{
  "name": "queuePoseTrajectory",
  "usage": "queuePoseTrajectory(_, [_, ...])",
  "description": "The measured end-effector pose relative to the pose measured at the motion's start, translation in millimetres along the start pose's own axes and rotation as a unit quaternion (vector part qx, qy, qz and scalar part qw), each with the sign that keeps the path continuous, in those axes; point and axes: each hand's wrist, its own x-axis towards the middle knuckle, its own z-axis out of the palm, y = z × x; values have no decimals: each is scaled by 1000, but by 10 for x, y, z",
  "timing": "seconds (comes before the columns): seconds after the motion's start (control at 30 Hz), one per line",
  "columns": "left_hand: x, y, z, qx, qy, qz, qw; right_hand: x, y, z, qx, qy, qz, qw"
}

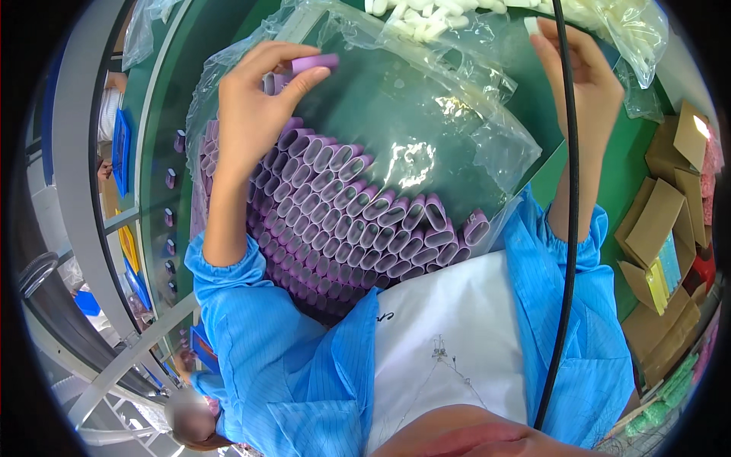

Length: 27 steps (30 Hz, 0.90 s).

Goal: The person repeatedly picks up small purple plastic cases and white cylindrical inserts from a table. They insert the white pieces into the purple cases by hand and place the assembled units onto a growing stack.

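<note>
My left hand (pixel 255 103) pinches a short purple oval tube (pixel 314 62) between thumb and fingers, above the far left of a stack. That stack is made of many purple oval tubes (pixel 335 221), laid in rows with their hollow ends facing me. My right hand (pixel 585 80) is raised at the far right, its fingertips closed on a small white plastic piece (pixel 531 26). To its left, a pile of similar white pieces (pixel 426 17) lies on clear plastic. A clear plastic sheet (pixel 426 122) covers part of the green table beyond the tubes.
A black cable (pixel 568 228) hangs down in front of my right forearm. Open cardboard boxes (pixel 655 236) stand at the right. Several small purple pieces (pixel 170 179) sit in a line on the green strip at the left. Another person (pixel 194 419) is at the lower left, near blue trays (pixel 120 152).
</note>
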Motion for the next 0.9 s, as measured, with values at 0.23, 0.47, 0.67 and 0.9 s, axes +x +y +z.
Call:
queuePoseTrajectory(0.23, [-204, 355, 371, -431, -32, -121, 894, -351, -469, 342, 200, -147, -161, 955])
queuePoseTrajectory(0.47, [-235, 320, 450, -256, -56, 54, 963, -458, -493, 338, 115, -124, -178, 969])
queuePoseTrajectory(0.67, [-262, 409, 483, -472, -44, -117, 873, -454, -426, 372, 213, -118, -180, 953])
queuePoseTrajectory(0.9, [-274, 425, 468, -467, -59, -91, 878, -419, -380, 318, 180, -126, -247, 944])
